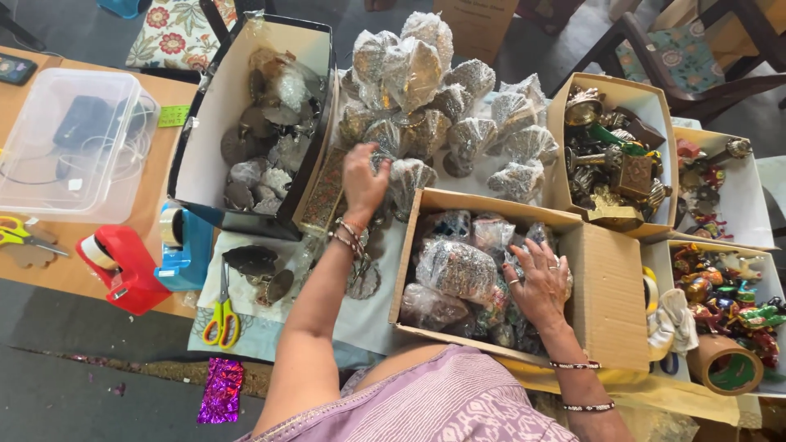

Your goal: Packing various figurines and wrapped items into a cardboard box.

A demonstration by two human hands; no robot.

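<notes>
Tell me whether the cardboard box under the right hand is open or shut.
Open. The cardboard box has its flaps folded out, and plastic-wrapped items show inside. The right hand rests on them.

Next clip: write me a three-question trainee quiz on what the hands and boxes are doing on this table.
1. True or false: the right hand rests inside the cardboard box on wrapped items.
2. What does the left hand reach toward? A) yellow scissors B) the pile of wrapped ornaments C) the red tape dispenser
3. What colour is the tape dispenser beside the red one?

Key: 1 true; 2 B; 3 blue.
</notes>
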